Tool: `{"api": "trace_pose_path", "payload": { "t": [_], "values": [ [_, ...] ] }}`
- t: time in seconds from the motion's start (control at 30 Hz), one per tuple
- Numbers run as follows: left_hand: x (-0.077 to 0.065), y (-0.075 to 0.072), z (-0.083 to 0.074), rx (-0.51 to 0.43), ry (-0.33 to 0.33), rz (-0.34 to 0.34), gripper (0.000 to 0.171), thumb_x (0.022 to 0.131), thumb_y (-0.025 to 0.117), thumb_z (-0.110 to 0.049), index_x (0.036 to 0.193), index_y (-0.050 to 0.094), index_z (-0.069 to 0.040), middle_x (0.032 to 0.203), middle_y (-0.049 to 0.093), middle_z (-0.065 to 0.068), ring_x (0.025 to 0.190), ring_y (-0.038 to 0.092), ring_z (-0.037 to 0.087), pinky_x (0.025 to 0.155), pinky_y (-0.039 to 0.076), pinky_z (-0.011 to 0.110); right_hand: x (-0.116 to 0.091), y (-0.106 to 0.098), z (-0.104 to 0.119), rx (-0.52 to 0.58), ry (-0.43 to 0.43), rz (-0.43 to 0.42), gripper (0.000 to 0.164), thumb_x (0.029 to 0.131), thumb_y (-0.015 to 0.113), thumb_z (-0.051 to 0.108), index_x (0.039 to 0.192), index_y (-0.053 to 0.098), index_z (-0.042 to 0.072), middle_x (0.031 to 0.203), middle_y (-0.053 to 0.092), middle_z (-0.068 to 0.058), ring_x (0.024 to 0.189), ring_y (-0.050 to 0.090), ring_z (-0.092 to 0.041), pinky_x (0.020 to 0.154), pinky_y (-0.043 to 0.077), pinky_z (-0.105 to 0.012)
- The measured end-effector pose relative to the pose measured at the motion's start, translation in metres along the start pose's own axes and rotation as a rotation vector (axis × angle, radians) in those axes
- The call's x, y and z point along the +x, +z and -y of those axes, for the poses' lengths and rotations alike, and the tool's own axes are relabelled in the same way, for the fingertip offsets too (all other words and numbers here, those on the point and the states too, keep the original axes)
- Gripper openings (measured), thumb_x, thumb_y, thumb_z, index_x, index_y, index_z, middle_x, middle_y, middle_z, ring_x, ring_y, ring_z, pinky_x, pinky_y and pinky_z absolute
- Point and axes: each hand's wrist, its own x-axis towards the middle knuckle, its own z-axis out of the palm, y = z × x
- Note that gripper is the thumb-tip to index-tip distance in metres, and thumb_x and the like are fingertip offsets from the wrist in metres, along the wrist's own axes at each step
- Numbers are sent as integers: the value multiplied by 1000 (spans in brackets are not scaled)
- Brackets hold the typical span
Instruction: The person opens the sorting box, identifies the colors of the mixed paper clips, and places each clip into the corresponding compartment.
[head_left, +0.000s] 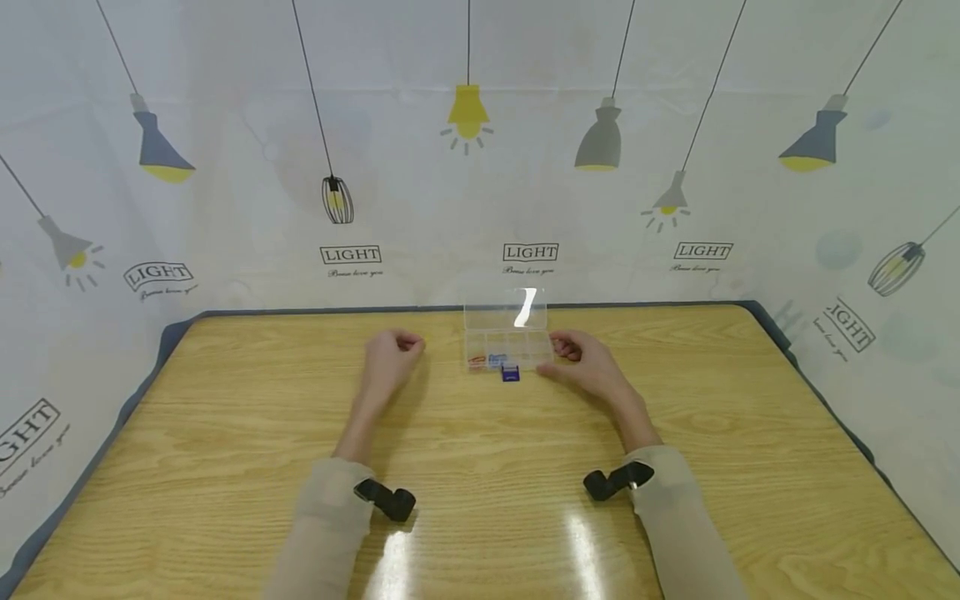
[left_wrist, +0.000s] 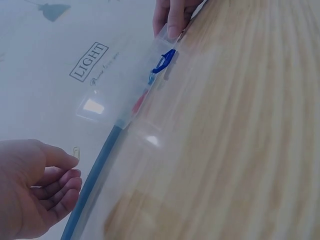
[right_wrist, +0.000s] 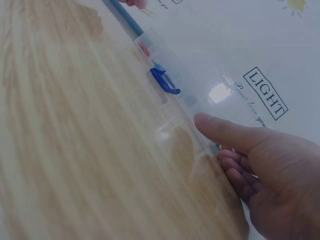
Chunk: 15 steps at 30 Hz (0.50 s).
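Note:
Between thumb and index finger, my left hand (head_left: 390,360) pinches a small yellow paper clip (left_wrist: 76,152), left of a clear plastic box (head_left: 517,350). The box lies with its transparent lid (head_left: 495,313) raised at the back. Several red paper clips (head_left: 477,362) sit in its left front compartment, and blue ones (head_left: 497,360) in the one beside it. A dark blue clasp (head_left: 510,373) sticks out at the front edge. My right hand (head_left: 588,362) grips the box's right end, thumb at the front corner and curled fingers at the side.
The box stands near the far edge of a wood-grain table (head_left: 480,450). Behind it hangs a white cloth (head_left: 420,208) printed with lamps, also closing off both sides. Small black cameras (head_left: 390,500) are strapped to both wrists.

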Motion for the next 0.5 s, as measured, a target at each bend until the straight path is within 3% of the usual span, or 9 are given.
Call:
{"api": "trace_pose_path", "payload": {
  "t": [0.5],
  "values": [
    [7, 29, -26, -40, 73, 50, 13, 91, 67, -5, 98, 73, 5, 88, 70, 14, 80, 64, 24, 72, 53, 31, -1, -1, 2, -6, -3, 0, 67, 82, 85, 32, 138, 57, 5, 117, 61, -10, 105, 53, -25, 95, 45, -40]
  ]
}}
